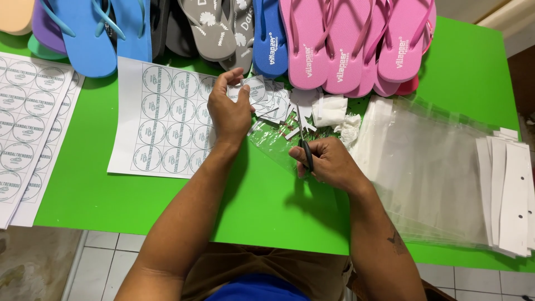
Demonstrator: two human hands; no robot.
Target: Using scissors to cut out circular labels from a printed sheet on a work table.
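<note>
My left hand [228,108] pinches a small cut-out paper label [254,88] above a sheet of round printed labels [161,120] on the green table [83,189]. My right hand [329,161] grips black-handled scissors [305,146], blades pointing away from me toward a pile of cut label pieces [278,106]. Under the scissors lies a small clear plastic bag [273,142]. Both hands sit near the table's middle, a hand's width apart.
Flip-flops line the far edge: blue [83,33], grey [214,28], pink [345,44]. More label sheets [28,122] lie at left. A stack of clear plastic bags [429,167] and white card strips [512,189] lies at right. Crumpled white paper [334,111] sits by the scraps.
</note>
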